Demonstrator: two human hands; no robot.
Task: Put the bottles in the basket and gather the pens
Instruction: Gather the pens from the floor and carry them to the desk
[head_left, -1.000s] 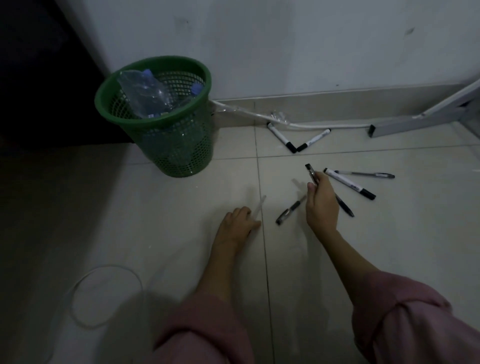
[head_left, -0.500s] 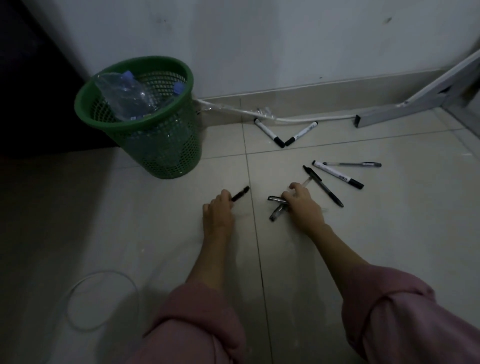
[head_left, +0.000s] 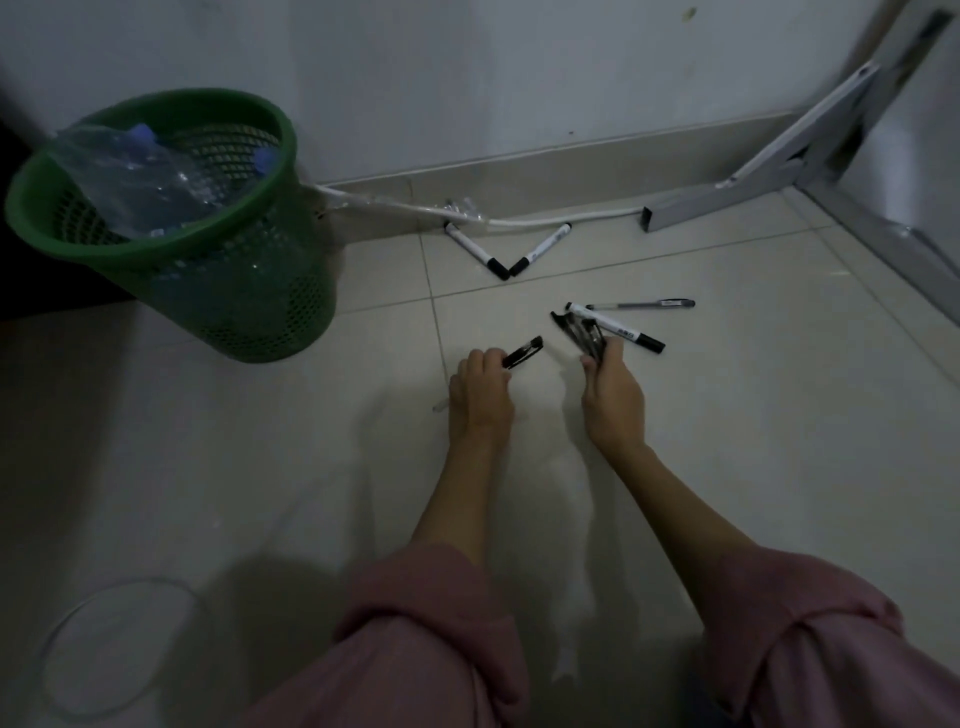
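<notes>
My left hand (head_left: 480, 392) is shut on a black pen (head_left: 523, 353) that sticks out toward the upper right. Just beside it, my right hand (head_left: 613, 397) grips a bunch of dark pens (head_left: 579, 332) fanned upward. A white marker with a black cap (head_left: 615, 328) and a thin clear pen (head_left: 641, 304) lie on the tile just beyond my right hand. Two more white markers (head_left: 475, 252) (head_left: 543, 251) form a V near the wall. The green mesh basket (head_left: 270, 291) stands at the left with clear plastic bottles (head_left: 140, 179) inside.
A white cable (head_left: 550, 222) runs along the skirting behind the markers. A grey metal bracket (head_left: 727, 200) leans in the right corner. A thin clear ring of tubing (head_left: 111, 649) lies on the floor at the lower left. Pink sleeves cover both forearms.
My left hand picked a black pen off the floor. My right hand gathered more pens from the tile into its bunch and lifted them; the view shifted closer.
</notes>
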